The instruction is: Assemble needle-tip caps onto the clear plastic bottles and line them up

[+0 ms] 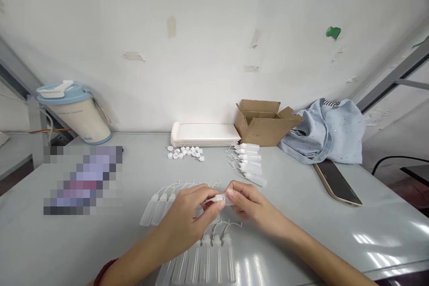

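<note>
Between my hands, above the table, lies a small translucent squeeze bottle (229,200) held sideways. My left hand (187,214) pinches the white cap (219,198) at its neck, thumb below and fingers above. My right hand (250,201) grips the bottle's body, most of which is hidden by the fingers. Under and in front of my hands are two rows of similar bottles with thin curved tubes, the near row (206,261) and the farther row (150,211), the latter partly covered by my left hand.
Loose white caps (182,153) lie beyond my hands. Several capped bottles (250,167) are at right. Along the wall stand a white tray stack (206,133), an open cardboard box (268,129), a blue cloth bag (342,134) and a tumbler (80,118). A phone (338,183) lies by the bag.
</note>
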Motion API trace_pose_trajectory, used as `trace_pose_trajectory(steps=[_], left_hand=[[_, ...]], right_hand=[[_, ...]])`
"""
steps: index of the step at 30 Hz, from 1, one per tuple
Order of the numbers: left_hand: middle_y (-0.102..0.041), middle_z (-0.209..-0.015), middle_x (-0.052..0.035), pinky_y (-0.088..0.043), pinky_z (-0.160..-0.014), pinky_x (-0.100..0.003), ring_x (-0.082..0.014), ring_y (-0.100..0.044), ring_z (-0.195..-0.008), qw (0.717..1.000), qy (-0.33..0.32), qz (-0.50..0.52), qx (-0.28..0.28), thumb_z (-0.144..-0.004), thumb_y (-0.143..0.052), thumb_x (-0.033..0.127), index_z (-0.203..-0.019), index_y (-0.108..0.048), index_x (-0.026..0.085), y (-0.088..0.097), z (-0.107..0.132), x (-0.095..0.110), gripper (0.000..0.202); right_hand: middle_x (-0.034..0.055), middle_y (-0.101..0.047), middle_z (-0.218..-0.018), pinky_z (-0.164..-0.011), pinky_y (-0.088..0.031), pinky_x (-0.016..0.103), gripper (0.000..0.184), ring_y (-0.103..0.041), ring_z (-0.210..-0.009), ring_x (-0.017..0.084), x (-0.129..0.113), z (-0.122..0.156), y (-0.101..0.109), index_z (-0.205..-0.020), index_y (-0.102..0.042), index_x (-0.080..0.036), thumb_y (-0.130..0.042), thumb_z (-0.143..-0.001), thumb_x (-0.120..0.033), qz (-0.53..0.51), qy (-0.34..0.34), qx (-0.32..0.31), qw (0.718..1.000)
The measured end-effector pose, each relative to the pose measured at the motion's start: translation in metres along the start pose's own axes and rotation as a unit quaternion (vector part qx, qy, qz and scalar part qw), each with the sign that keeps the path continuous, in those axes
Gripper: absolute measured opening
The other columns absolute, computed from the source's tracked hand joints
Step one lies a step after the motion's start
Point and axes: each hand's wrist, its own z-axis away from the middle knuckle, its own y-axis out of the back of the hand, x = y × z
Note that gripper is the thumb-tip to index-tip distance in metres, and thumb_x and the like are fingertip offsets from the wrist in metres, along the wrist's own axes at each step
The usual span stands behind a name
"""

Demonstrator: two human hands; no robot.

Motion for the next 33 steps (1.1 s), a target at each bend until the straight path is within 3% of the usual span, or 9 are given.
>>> trace_pose_trajectory(steps=[5,8,12,15,18,21,27,30,33], left_hand=[[-0.045,-0.057,0.0033,-0.031,-0.047,-0.021,-0.0112,-0.043,-0.055,0.997,0.056,-0.022,-0.052,-0.091,-0.044,0.025,-0.062,-0.049,0.018,0.001,0.000,0.003,0.030],[-0.045,-0.059,0.0032,-0.032,-0.051,-0.023,-0.0110,-0.041,-0.055,0.998,-0.004,-0.041,-0.040,-0.091,-0.044,0.022,-0.067,-0.051,0.017,-0.003,0.003,-0.003,0.026],[-0.048,-0.065,0.0016,-0.033,-0.054,-0.024,-0.0123,-0.041,-0.057,0.995,-0.073,-0.073,-0.016,-0.093,-0.042,0.021,-0.082,-0.056,0.017,-0.008,0.006,-0.012,0.018],[-0.052,-0.068,0.0013,-0.035,-0.057,-0.024,-0.0126,-0.045,-0.060,0.998,-0.018,-0.047,-0.039,-0.093,-0.044,0.026,-0.081,-0.055,0.018,-0.006,0.003,-0.010,0.018],[-0.043,-0.059,0.0045,-0.032,-0.052,-0.023,-0.0111,-0.042,-0.055,0.994,0.064,-0.011,-0.091,-0.094,-0.040,0.032,-0.065,-0.043,0.019,-0.002,0.002,-0.003,0.032],[-0.037,-0.054,0.0056,-0.028,-0.048,-0.022,-0.0099,-0.038,-0.052,0.988,0.108,0.029,-0.103,-0.093,-0.039,0.035,-0.059,-0.033,0.019,0.002,0.001,0.003,0.038],[-0.050,-0.059,0.0033,-0.035,-0.052,-0.022,-0.0103,-0.045,-0.055,0.976,0.157,0.102,-0.112,-0.093,-0.039,0.042,-0.062,-0.051,0.017,0.013,-0.003,0.000,0.042],[-0.046,-0.057,0.0034,-0.034,-0.051,-0.022,-0.0106,-0.044,-0.054,0.989,0.098,0.038,-0.103,-0.094,-0.040,0.036,-0.061,-0.051,0.017,0.011,-0.003,-0.007,0.040],[-0.047,-0.061,0.0016,-0.033,-0.053,-0.024,-0.0118,-0.042,-0.056,0.993,-0.062,-0.095,-0.018,-0.095,-0.039,0.024,-0.068,-0.054,0.016,0.004,0.001,-0.013,0.031]], right_hand=[[-0.0065,-0.032,-0.057,-0.049,-0.023,0.023,0.039,-0.028,-0.052,0.008,-0.003,0.003,-0.002,-0.070,-0.045,-0.017,-0.041,-0.093,-0.049,0.163,0.052,0.043,0.984],[-0.0070,-0.031,-0.054,-0.047,-0.023,0.022,0.043,-0.027,-0.049,0.008,-0.002,0.001,-0.002,-0.064,-0.039,-0.019,-0.041,-0.092,-0.050,0.169,0.036,0.039,0.984],[-0.0090,-0.025,-0.049,-0.042,-0.021,0.022,0.047,-0.023,-0.044,0.007,0.001,-0.003,-0.002,-0.060,-0.031,-0.021,-0.041,-0.090,-0.055,0.077,-0.019,0.015,0.997],[-0.0084,-0.027,-0.050,-0.043,-0.022,0.022,0.045,-0.025,-0.045,0.007,0.002,-0.004,-0.003,-0.060,-0.033,-0.021,-0.040,-0.091,-0.053,0.091,0.001,0.043,0.995],[-0.0068,-0.032,-0.052,-0.046,-0.023,0.023,0.042,-0.028,-0.048,0.008,0.001,-0.001,-0.004,-0.063,-0.040,-0.019,-0.040,-0.093,-0.048,0.181,0.059,0.081,0.978],[-0.0053,-0.039,-0.056,-0.049,-0.028,0.023,0.032,-0.035,-0.051,0.010,0.001,0.003,-0.004,-0.076,-0.050,-0.018,-0.039,-0.094,-0.041,0.226,0.103,0.091,0.964],[0.0014,-0.057,-0.077,-0.056,-0.036,0.023,0.021,-0.046,-0.061,0.012,0.002,0.006,0.000,-0.101,-0.057,-0.017,-0.045,-0.093,-0.032,0.268,0.186,0.114,0.938],[-0.0001,-0.053,-0.070,-0.054,-0.033,0.024,0.025,-0.043,-0.058,0.011,0.005,0.004,0.000,-0.092,-0.060,-0.016,-0.043,-0.094,-0.035,0.251,0.184,0.110,0.944],[-0.0044,-0.040,-0.057,-0.049,-0.026,0.023,0.035,-0.034,-0.051,0.010,0.007,0.002,-0.001,-0.081,-0.058,-0.015,-0.041,-0.094,-0.042,0.198,0.126,0.104,0.967]])
